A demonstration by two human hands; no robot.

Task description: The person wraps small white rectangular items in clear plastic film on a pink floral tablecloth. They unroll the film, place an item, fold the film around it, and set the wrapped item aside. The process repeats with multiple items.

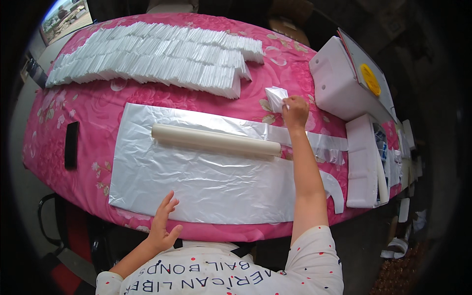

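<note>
My right hand (296, 112) is stretched out to the far right of the pink table, its fingers closed at the edge of a small folded white plastic packet (275, 97). My left hand (163, 227) is held near the table's front edge, fingers apart with nothing in them. Between my hands spreads a large shiny silver-white plastic sheet (196, 191), wrinkled in places. A long cream-coloured roller tube (216, 140) lies across its upper part. Beyond it stand long rows of folded white packets (152, 56), stacked close together.
The pink floral tablecloth (93, 103) carries a black phone (72, 145) at the left. Cut plastic strips (324, 143) lie right of the sheet. Two white foam boxes (337, 78) stand at the right edge, with a yellow oval object (370, 79) on one. A chair (73, 231) stands front left.
</note>
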